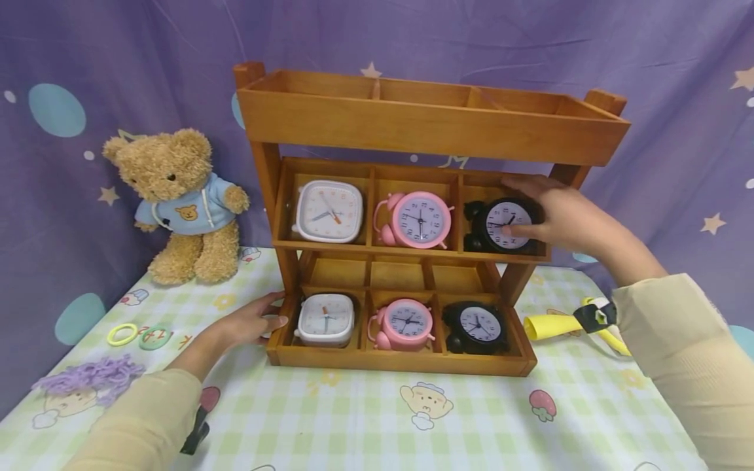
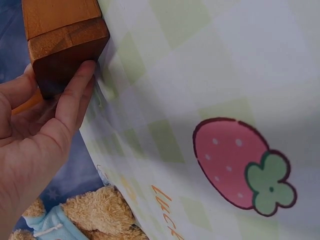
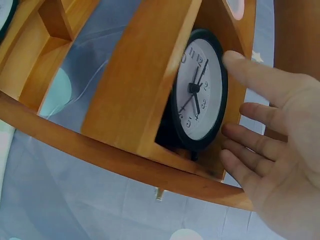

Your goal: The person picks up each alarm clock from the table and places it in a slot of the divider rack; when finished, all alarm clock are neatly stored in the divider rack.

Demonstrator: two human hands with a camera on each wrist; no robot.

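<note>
A wooden shelf (image 1: 432, 124) with divided tiers stands on the table. Its middle tier holds a white alarm clock (image 1: 330, 210), a pink one (image 1: 421, 221) and a black one (image 1: 499, 214). The bottom tier has another white clock (image 1: 326, 318), pink clock (image 1: 406, 324) and black clock (image 1: 474, 327). Bells of the pink clocks point left. My left hand (image 1: 247, 322) grips the shelf's lower left end, thumb and fingers on opposite sides. At the upper black clock, my right hand (image 3: 285, 130) has its thumb at the rim and its fingers extended along the compartment's edge.
A teddy bear (image 1: 191, 209) in a blue hoodie sits at the back left. Hair ties (image 1: 154, 337) and purple yarn-like hair (image 1: 97, 376) lie to the left. Right of the shelf is a yellow item (image 1: 550, 326) with a black part. A purple curtain (image 1: 412, 33) hangs behind.
</note>
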